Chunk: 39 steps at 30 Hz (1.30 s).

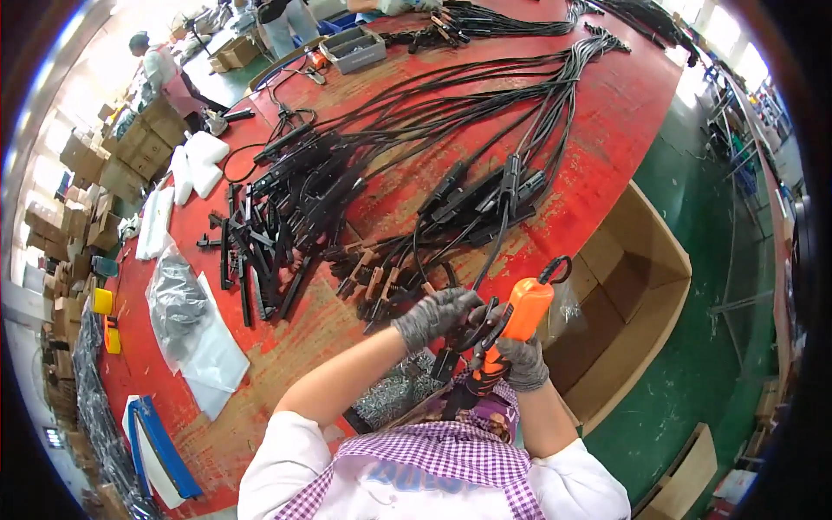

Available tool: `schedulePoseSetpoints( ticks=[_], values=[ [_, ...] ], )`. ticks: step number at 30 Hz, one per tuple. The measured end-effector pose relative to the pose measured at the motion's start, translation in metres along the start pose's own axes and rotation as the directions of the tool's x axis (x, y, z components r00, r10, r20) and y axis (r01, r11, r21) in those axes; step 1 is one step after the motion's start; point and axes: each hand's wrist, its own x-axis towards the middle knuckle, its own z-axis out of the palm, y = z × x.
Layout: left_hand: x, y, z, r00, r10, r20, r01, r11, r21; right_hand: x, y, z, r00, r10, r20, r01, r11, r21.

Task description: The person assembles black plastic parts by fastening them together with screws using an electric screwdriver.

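A wide red surface [607,113] fills most of the view. On it lie many long black cables [485,95] that run from the far end toward the person. At the right edge of the surface stands an open cardboard box [637,295]. Left of the middle there is a pile of black clamps [277,225], and further left a clear plastic bag [186,321] with dark parts inside.

Near the person's chest, the right hand [520,360], in a grey glove, is clenched around an orange power screwdriver [518,316]; the tool stands tilted, its orange body rising above the fingers. The left hand [433,316], also gloved, has its fingers closed on a small black clamp part [475,328], which sits just beside the screwdriver, between the two hands. A tray of small metal screws [394,394] lies below the left forearm.
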Motion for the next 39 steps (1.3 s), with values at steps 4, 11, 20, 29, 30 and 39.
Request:
schedulePoseSetpoints(
  ticks=[4, 11, 20, 29, 30, 39],
  values=[
    [0.074, 0.016, -0.016, 0.82, -0.559, -0.119, 0.463, 0.772, -0.436, -0.007, -0.007, -0.004, 1.0, -0.005, -0.019, 0.005, 1.0, -0.023],
    [0.197, 0.023, -0.003, 0.814, -0.417, -0.403, 0.564, 0.732, 0.382, -0.013, -0.004, -0.011, 0.997, -0.014, -0.073, 0.009, 0.998, -0.065],
    [0.185, -0.021, 0.013, 0.662, -0.722, 0.204, 0.537, 0.267, -0.8, -0.016, -0.015, -0.01, 0.999, -0.014, 0.044, 0.014, 1.0, 0.001],
    [0.133, 0.006, -0.009, 0.823, -0.221, 0.523, 0.391, -0.447, -0.805, -0.003, -0.013, 0.015, 0.996, -0.087, 0.027, 0.087, 0.996, -0.008],
    [0.123, 0.01, -0.006, 0.822, -0.121, 0.557, 0.476, -0.391, -0.788, -0.005, -0.012, 0.012, 0.995, -0.093, 0.027, 0.094, 0.995, -0.032],
    [0.005, 0.021, -0.018, 0.851, -0.464, 0.247, 0.457, 0.423, -0.782, 0.011, 0.015, 0.022, 0.99, -0.02, -0.137, 0.016, 0.999, -0.028]
  ],
)
